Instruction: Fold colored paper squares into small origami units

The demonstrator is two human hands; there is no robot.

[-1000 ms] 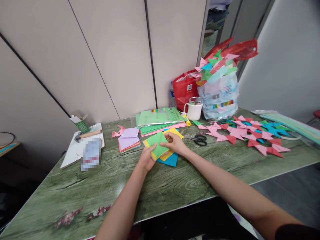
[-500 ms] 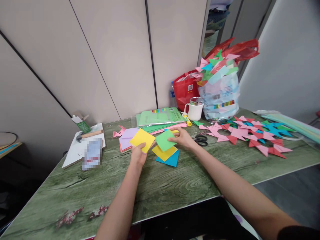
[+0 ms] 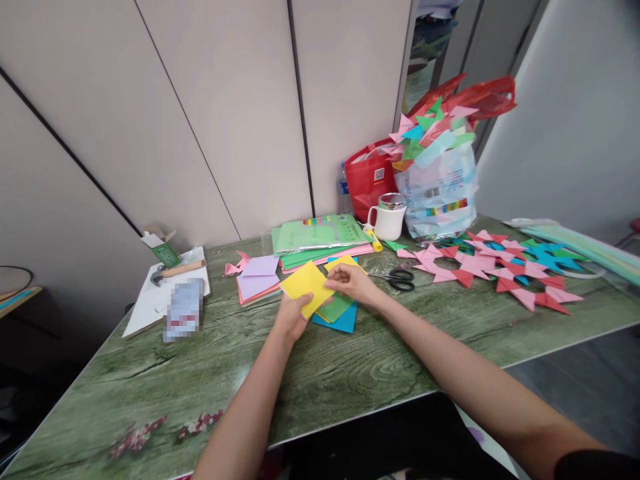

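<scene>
The left hand [image 3: 293,317] is mostly closed around the near edge of a yellow square sheet of paper [image 3: 306,285], with its thumb flat on top and the other fingers tucked beneath. The right hand [image 3: 352,283] is curled, its thumb and index tips close together at the sheet's 3 o'clock corner; whether they grip the paper or merely touch it, I cannot tell. A thin pale line along the left edge suggests more than 1 sheet in the hold.

The step seems to be parting the top sheet from whatever lies under it. To do it well, the left thumb should press lightly, steadying the lower layers without creasing the upper; the right fingertips should roll the corner up until just 1 layer comes free, then draw it off level so the edges stay crisp.

The yellow sheet sits at 1 o'clock from the left hand, and at 9 o'clock from the right. From the sheet, a green square [image 3: 337,308] lies at 4 o'clock, partly over a blue square [image 3: 343,325] on the table [image 3: 390,360], while scissors [image 3: 401,281] rest well apart at 3 o'clock
</scene>
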